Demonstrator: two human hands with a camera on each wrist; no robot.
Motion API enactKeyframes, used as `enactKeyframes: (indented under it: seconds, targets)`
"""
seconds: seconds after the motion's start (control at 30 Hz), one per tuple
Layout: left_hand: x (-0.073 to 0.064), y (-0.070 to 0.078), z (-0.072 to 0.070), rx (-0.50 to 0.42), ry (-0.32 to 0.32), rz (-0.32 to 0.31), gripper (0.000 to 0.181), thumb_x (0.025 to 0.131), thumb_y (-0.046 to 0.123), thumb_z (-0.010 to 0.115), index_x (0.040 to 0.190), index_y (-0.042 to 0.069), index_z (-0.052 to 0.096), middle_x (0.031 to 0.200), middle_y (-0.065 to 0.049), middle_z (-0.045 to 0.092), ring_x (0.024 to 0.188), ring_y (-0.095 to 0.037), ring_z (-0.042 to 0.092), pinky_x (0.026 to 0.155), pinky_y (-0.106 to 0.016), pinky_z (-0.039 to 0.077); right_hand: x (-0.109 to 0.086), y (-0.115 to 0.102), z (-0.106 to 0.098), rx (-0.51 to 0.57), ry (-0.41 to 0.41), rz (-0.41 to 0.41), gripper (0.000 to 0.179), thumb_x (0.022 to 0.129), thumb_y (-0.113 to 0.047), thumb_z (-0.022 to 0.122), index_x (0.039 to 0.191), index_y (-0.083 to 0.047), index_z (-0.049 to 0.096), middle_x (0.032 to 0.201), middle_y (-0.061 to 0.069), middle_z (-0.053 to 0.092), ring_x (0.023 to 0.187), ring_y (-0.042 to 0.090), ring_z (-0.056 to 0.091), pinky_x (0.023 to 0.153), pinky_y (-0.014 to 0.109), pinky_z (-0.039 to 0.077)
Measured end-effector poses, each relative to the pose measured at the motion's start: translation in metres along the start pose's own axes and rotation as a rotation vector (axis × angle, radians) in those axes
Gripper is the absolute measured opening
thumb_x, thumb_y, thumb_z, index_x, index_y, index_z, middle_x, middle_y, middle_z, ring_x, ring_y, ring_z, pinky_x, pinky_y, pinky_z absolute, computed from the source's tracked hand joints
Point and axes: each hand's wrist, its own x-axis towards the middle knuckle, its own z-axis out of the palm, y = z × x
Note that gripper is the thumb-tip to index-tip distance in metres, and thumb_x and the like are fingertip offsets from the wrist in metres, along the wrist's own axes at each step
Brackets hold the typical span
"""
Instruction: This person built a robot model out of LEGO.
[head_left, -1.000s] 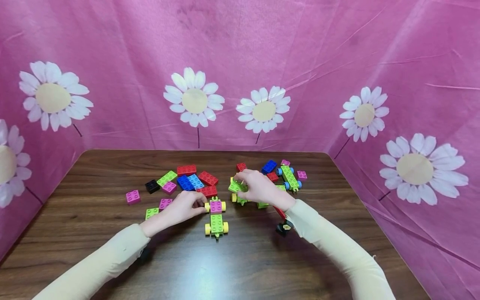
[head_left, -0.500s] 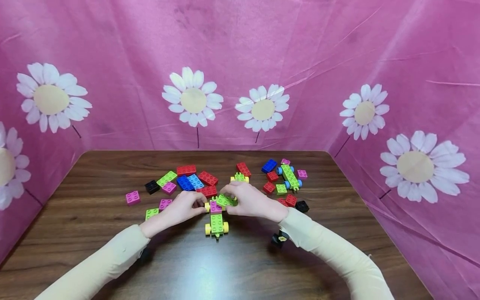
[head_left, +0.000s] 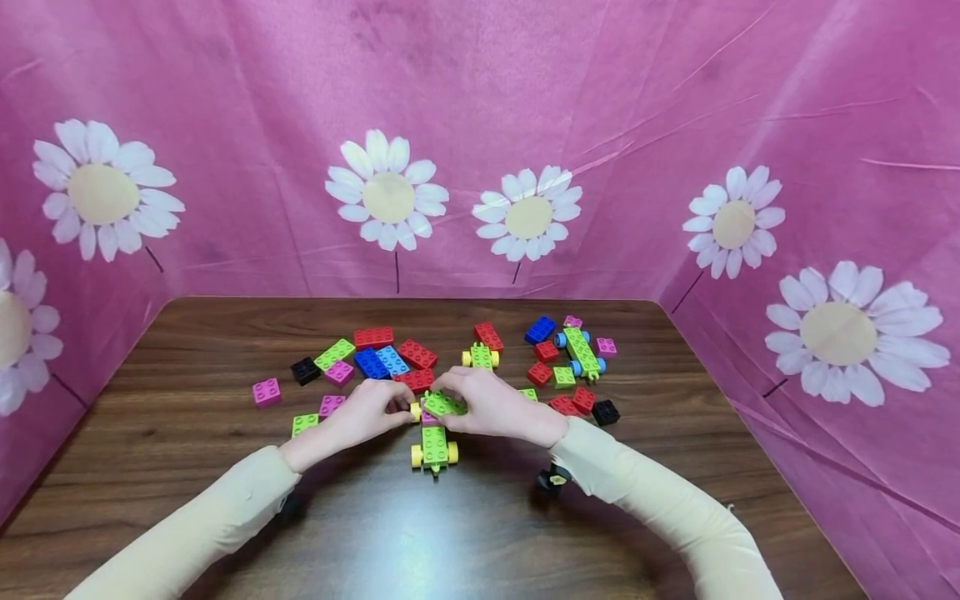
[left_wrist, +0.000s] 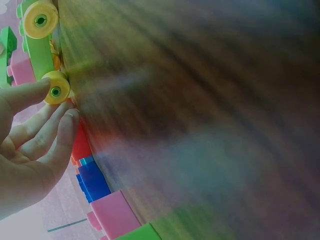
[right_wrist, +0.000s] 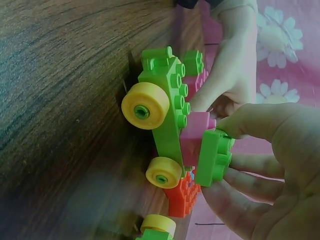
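A green toy car base [head_left: 435, 447] with yellow wheels stands on the table in front of me, a pink brick [right_wrist: 194, 137] on its far end. My left hand [head_left: 366, 414] pinches a far yellow wheel [left_wrist: 56, 89] between thumb and fingers. From the other side, my right hand [head_left: 497, 404] holds a green brick [right_wrist: 215, 157] by its edges, right at the pink brick's studs. In the head view this green brick lies askew over the pink one and hides most of it. Whether the studs are engaged I cannot tell.
Behind the left hand lie several red, blue, pink, green and black bricks, among them a red brick [head_left: 415, 381]. Another yellow-wheeled base [head_left: 480, 357] stands beyond the right hand. Farther right are a blue-wheeled base [head_left: 581, 350], a black brick [head_left: 605, 412] and several small bricks.
My right hand has brought the green brick leftward and toward me from near the other yellow-wheeled base to above the pink brick. The left hand has stayed at the wheel.
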Motion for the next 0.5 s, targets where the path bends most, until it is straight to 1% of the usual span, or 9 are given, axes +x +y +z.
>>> enactKeyframes:
  seconds: [0.07,0.2,0.4,0.5]
  targets:
    - [0.0002,0.0005,-0.0006,-0.002,-0.003,-0.003,0.013,0.086,0.013,0.076,0.095,0.004,0.072,0.084,-0.004,0.073,0.074,-0.008,0.065,0.067,-0.024,0.054,0.0006,-0.0007,-0.0009,0.0,0.002,-0.017,0.038,0.086,-0.023,0.076,0.118,-0.005,0.067,0.104,0.005,0.07,0.076,0.01,0.052,0.063,0.015,0.043]
    - [0.0,0.0014,-0.0013,-0.002,0.0,0.001,0.013,0.086,0.013,0.076,0.094,0.004,0.072,0.083,-0.004,0.073,0.074,-0.008,0.065,0.066,-0.023,0.053,0.0017,-0.0019,-0.0019,-0.002,0.001,-0.022,0.038,0.086,-0.025,0.076,0.117,-0.005,0.067,0.101,0.004,0.07,0.073,0.008,0.05,0.061,0.014,0.042]
    - [-0.0007,0.0017,-0.002,0.006,0.002,0.01,0.012,0.085,0.013,0.076,0.093,0.005,0.072,0.082,-0.003,0.072,0.073,-0.007,0.064,0.065,-0.02,0.051,0.0046,-0.0027,-0.002,-0.007,-0.003,-0.033,0.038,0.087,-0.029,0.077,0.114,-0.005,0.069,0.09,0.002,0.07,0.068,0.006,0.046,0.06,0.014,0.038]
    - [0.0,0.001,-0.0014,0.009,0.001,0.01,0.012,0.085,0.013,0.077,0.093,0.005,0.072,0.082,-0.002,0.073,0.073,-0.007,0.064,0.065,-0.021,0.051,0.0059,-0.003,-0.0025,0.01,-0.008,-0.033,0.038,0.086,-0.03,0.077,0.114,-0.005,0.069,0.085,0.002,0.068,0.065,0.005,0.045,0.059,0.014,0.037]
